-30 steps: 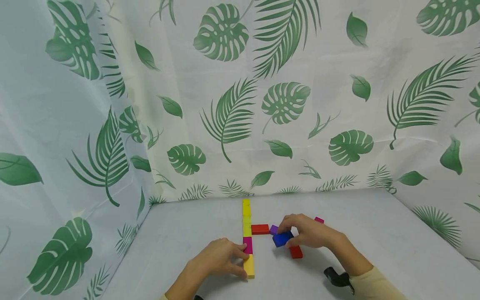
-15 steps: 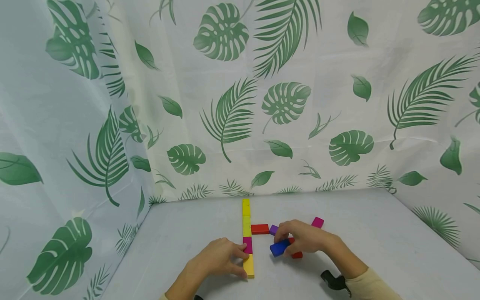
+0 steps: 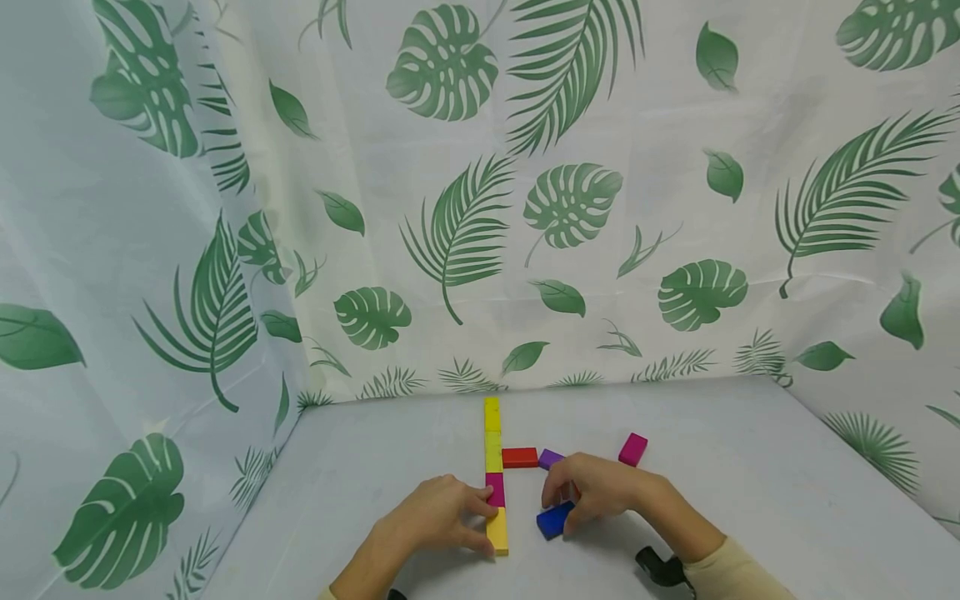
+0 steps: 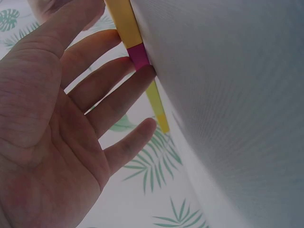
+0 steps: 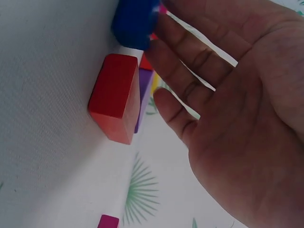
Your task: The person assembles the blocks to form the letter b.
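Note:
A straight line of blocks (image 3: 494,467) runs away from me: yellow, yellow-green, magenta (image 3: 495,490), yellow (image 3: 497,532). My left hand (image 3: 480,521) lies flat on the table with straight fingers touching the line's left side at the magenta block (image 4: 139,54). My right hand (image 3: 558,504) pinches a blue block (image 3: 553,520) that sits on the table just right of the line's near end. In the right wrist view, the fingertips (image 5: 159,28) touch the blue block (image 5: 135,21). A red block (image 5: 115,97) lies under that hand.
A red block (image 3: 520,457) and a purple block (image 3: 550,457) lie side by side against the line's right side. A lone magenta block (image 3: 633,448) sits further right. Leaf-print cloth walls close in the grey table (image 3: 750,467) at the back and both sides.
My right hand has brought the blue block down, toward me and to the left, onto the table. This uncovered the lone magenta block. The left hand has not moved.

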`<action>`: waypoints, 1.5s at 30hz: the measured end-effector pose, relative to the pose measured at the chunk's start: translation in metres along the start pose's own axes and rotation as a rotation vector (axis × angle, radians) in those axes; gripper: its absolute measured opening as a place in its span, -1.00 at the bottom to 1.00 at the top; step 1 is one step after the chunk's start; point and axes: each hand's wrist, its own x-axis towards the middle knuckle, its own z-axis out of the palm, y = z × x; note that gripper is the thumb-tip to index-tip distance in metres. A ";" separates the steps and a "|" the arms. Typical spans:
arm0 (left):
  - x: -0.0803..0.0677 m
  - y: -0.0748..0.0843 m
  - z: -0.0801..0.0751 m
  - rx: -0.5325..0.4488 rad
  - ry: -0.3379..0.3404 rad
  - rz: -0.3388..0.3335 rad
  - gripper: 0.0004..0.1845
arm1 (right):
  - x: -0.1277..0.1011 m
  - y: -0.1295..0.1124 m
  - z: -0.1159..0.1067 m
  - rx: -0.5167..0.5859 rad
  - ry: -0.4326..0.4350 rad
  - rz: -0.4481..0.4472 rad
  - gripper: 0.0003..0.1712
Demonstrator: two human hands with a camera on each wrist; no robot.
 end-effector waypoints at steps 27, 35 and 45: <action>0.001 -0.001 0.001 -0.015 -0.025 -0.020 -0.42 | -0.007 -0.012 0.002 -0.010 -0.085 0.023 -0.74; 0.000 0.000 0.001 -0.010 -0.016 -0.018 -0.42 | -0.011 -0.012 0.001 -0.033 -0.083 0.021 -0.74; 0.000 -0.001 0.000 -0.014 -0.019 -0.007 -0.41 | -0.012 -0.010 0.001 -0.042 -0.061 0.041 -0.73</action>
